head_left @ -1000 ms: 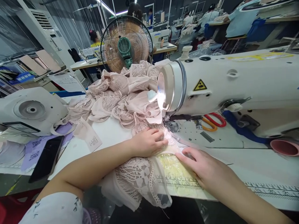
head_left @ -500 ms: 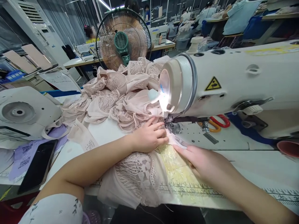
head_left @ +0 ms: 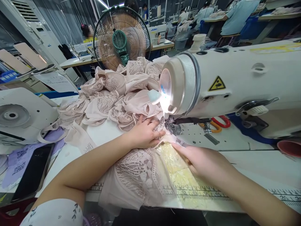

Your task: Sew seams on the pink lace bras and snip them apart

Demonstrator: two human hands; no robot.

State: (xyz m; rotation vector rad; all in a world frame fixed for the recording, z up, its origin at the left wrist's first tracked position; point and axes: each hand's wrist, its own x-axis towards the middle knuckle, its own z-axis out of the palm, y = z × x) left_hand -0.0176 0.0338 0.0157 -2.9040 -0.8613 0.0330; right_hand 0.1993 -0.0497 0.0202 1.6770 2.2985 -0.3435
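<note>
A pale pink lace bra (head_left: 137, 172) lies under the sewing machine (head_left: 225, 78), its lace cup hanging over the table's front edge. My left hand (head_left: 144, 133) rests on the cloth just left of the needle area, fingers spread and lying flat. My right hand (head_left: 197, 157) is closed at the bra's edge, right of the presser foot (head_left: 169, 125); its fingertips are partly hidden. A narrow metal guide (head_left: 180, 142) sits beside the right fingertips. Yellow tape (head_left: 181, 175) covers the table between the hands.
A heap of pale pink lace bras (head_left: 117, 94) fills the table behind my left hand. Red-handled scissors (head_left: 222, 121) lie under the machine arm. At left are a phone (head_left: 33, 171) and another machine (head_left: 21, 114). A large fan (head_left: 121, 37) stands behind the heap.
My left hand has shifted slightly left and its fingers have spread wider, uncovering lace near the presser foot. My right hand has moved slightly left, still at the cloth's edge.
</note>
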